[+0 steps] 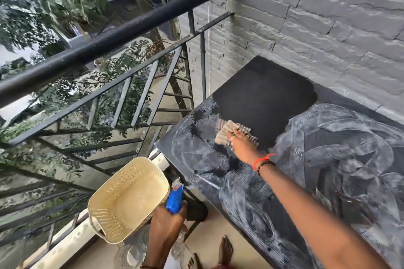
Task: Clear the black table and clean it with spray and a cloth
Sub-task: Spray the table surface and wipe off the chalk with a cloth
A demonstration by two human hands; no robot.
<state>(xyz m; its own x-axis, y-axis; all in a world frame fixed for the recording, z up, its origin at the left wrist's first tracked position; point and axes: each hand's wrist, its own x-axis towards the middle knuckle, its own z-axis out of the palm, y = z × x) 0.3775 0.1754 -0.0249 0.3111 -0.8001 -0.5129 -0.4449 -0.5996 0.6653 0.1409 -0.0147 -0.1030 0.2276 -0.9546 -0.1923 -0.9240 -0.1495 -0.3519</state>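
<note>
Where the view is nearest, bare feet (pixel 225 249) stand on pale floor beside the table's edge. Something clear and glassy (pixel 129 255) sits on the floor to their left; too blurred to tell what it is or what it holds.

Left hand (pixel 168 223): low, off the table, fingers clenched round the spray bottle (pixel 175 200). Only the blue trigger head shows clearly; the body is hidden by the hand.

Basket (pixel 129 201): cream, slotted plastic, just left of the bottle, tilted with its mouth toward the camera, by the pale kerb under the railing. Its bare bottom and walls are all that show inside.

Table (pixel 328 170): black, most of the top smeared with whitish swirls and streaks. One clean dark patch (pixel 262 98) at the far corner against the wall.

Right hand (pixel 240 144): arm stretched across the table, red thread and beads on the wrist. Fingers are released, laid out flat, pressing the cloth (pixel 229 131) down. The cloth is striped beige and sits at the near left border of the clean patch, touching the top.

Beyond: black railing (pixel 109 35) to the left, grey stone wall (pixel 328 17) behind the table, trees past the railing.
</note>
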